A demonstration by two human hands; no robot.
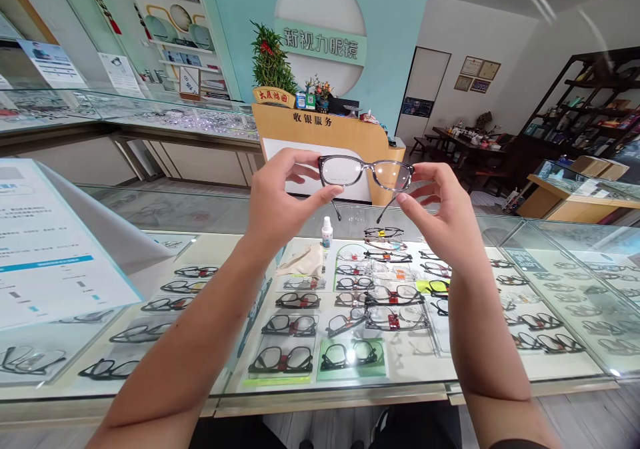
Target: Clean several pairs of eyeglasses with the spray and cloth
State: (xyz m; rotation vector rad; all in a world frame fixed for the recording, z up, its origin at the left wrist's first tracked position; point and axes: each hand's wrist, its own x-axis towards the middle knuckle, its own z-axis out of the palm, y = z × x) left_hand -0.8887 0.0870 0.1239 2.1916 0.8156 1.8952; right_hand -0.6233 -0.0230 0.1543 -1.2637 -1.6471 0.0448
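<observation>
A pair of dark-rimmed eyeglasses [367, 165] is held up in front of me, above the glass display counter. My left hand [283, 199] pinches its left end between thumb and fingers. At the other end, my right hand [435, 206] grips the frame the same way. The temples are unfolded and hang downward. Faint print shows on the clear lenses. Below my hands stand a small white spray bottle [327, 233] and a beige cloth [303, 262]. Several eyeglass frames [295, 326] lie in rows on and under the counter glass.
A printed sheet [60, 256] stands at the left of the counter [330, 390]. Beyond it is a wooden cashier desk [325, 129] with a plant [273, 62]. More glass showcases [175, 124] run along the left, and a cabinet with boxes [575, 196] stands at the right.
</observation>
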